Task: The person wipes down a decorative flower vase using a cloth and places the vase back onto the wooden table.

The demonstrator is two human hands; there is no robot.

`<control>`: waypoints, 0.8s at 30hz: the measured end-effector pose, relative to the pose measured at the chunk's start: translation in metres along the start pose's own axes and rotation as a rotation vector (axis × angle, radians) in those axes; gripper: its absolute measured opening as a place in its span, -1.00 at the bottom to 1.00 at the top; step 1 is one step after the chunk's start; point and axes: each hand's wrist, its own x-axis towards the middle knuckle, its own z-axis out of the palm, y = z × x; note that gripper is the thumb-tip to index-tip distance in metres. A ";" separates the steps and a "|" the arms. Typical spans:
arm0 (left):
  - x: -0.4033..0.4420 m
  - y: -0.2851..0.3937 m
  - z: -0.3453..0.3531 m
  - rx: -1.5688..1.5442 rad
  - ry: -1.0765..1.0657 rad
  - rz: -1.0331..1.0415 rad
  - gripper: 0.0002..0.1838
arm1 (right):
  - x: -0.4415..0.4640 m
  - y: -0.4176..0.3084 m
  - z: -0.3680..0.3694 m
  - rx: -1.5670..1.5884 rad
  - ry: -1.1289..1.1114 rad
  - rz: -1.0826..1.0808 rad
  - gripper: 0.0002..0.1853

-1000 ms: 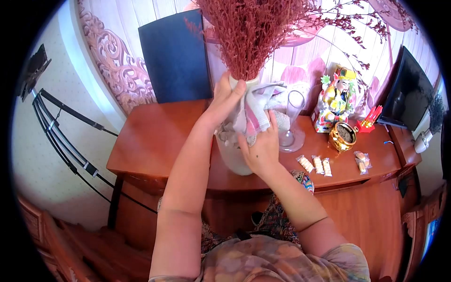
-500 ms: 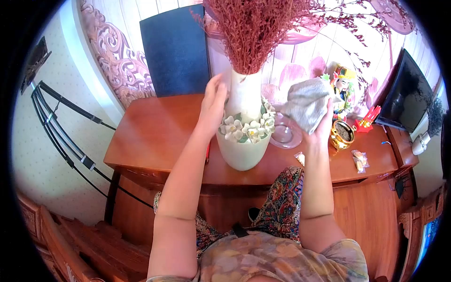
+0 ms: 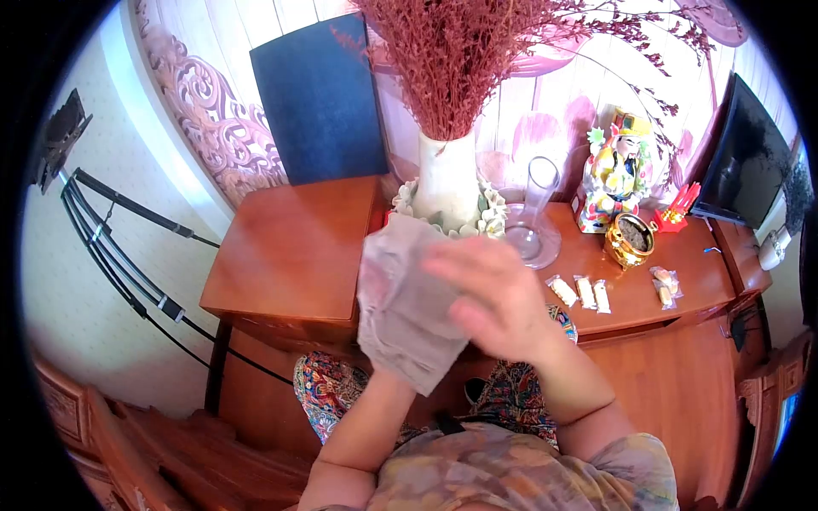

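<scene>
A grey cloth [image 3: 400, 298] is draped over my left hand [image 3: 394, 383], hiding its fingers and most of the palm. My right hand [image 3: 503, 298] is over the cloth's right side, somewhat blurred, fingers stretched out and apart. Whether its fingertips touch the fabric I cannot tell. Behind both hands stands a tall white vase [image 3: 447, 183] with raised white flowers around it, its lower part hidden by the cloth. Dried dark-red stems [image 3: 452, 77] rise out of it.
A clear glass vase [image 3: 535, 213] stands right of the white vase. Farther right are a colourful figurine [image 3: 615, 175], a golden pot [image 3: 630, 241], red sticks in a holder [image 3: 675, 211] and wrapped snacks [image 3: 586, 293]. All rest on the wooden cabinet [image 3: 281, 255]. A tripod [image 3: 119, 247] stands left.
The cloth has passed from my right hand onto my left hand. Both hands have drawn together in front of the white vase. The glass vase and snacks now show more fully.
</scene>
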 end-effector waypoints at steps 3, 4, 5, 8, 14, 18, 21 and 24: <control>0.003 0.025 -0.005 0.162 0.249 -0.026 -0.56 | 0.009 0.040 -0.001 0.065 0.407 0.213 -0.64; 0.008 0.025 -0.006 0.164 0.248 -0.024 -0.56 | 0.014 0.056 -0.003 0.034 0.480 0.274 -0.62; 0.015 0.027 -0.007 0.448 0.181 0.137 -0.58 | 0.017 0.072 -0.002 0.035 0.483 0.271 -0.62; 0.051 0.007 0.006 0.571 0.444 0.298 -0.61 | 0.022 0.111 0.013 0.084 0.485 0.318 -0.54; 0.090 -0.030 -0.020 2.462 0.307 0.899 -0.66 | 0.033 0.111 0.026 0.729 0.332 0.573 -0.37; 0.106 -0.018 -0.041 2.464 0.054 1.069 -0.64 | 0.030 0.112 0.028 0.918 0.316 0.573 -0.35; 0.112 -0.007 -0.049 2.114 0.163 0.708 -0.51 | 0.028 0.120 0.037 0.931 0.337 0.570 -0.39; 0.139 0.003 -0.053 2.097 0.502 0.443 -0.60 | 0.022 0.134 0.051 0.727 0.359 0.479 -0.43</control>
